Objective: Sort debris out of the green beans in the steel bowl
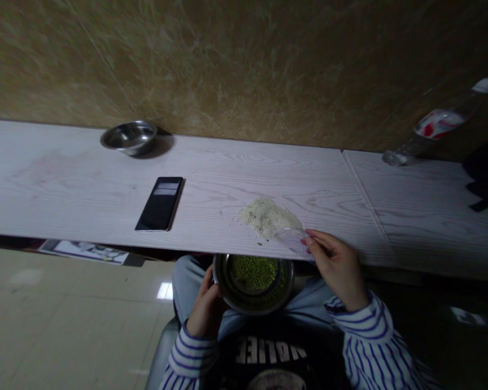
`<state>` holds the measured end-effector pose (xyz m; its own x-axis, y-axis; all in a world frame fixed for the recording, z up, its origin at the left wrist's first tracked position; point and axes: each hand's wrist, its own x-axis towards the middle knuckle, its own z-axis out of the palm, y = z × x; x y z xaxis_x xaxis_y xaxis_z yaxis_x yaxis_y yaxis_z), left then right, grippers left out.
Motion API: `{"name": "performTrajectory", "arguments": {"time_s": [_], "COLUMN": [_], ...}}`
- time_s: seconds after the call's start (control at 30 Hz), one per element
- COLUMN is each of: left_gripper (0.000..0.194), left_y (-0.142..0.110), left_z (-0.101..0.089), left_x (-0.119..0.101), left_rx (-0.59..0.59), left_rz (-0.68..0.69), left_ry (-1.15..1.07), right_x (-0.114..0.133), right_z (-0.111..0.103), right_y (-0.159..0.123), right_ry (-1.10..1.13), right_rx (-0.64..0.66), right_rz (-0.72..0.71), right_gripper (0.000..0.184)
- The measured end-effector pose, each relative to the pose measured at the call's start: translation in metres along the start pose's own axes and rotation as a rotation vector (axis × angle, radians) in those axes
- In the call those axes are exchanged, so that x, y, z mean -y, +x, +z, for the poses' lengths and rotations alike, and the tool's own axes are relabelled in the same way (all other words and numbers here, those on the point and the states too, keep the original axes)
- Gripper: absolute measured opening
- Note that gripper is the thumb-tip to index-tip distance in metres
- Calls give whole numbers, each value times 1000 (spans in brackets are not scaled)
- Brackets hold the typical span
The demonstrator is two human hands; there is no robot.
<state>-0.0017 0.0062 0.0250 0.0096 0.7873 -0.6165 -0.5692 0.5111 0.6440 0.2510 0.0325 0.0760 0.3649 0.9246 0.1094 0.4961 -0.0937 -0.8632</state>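
My left hand [208,303] grips the left rim of a stainless steel bowl [255,307], which rests over my lap just below the table edge. Green beans [254,272], like mung beans, cover its bottom. Between the fingers and thumb of my right hand [336,265] is a thin, clear plastic disc or lid [293,239]; its exact shape is hard to make out. Its far edge touches a heap of white rice [270,215] on the table. A few dark or green specks lie in and beside the rice.
On the pale wood-grain table [223,173] lies a black phone [160,203], left of the rice. A second steel bowl [129,138] stands near the wall. At the right are a clear plastic bottle [437,124] and a dark object [486,173]. Papers [85,250] show beneath the table's left edge.
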Motion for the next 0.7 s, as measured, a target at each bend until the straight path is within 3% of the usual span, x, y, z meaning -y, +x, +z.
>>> {"name": "performTrajectory", "arguments": {"time_s": [0.43, 0.7], "left_gripper": [63, 60], "left_y": [0, 3], "left_z": [1, -2], "left_x": [-2, 0], "left_rx": [5, 4], "left_rz": [11, 4], "left_ry": [-15, -15], "right_x": [8, -4], "right_z": [13, 19], "right_y": [-6, 7], "right_ry": [-4, -7], "right_rx": [31, 14], "right_rz": [-74, -74], "right_gripper": [29, 32]}}
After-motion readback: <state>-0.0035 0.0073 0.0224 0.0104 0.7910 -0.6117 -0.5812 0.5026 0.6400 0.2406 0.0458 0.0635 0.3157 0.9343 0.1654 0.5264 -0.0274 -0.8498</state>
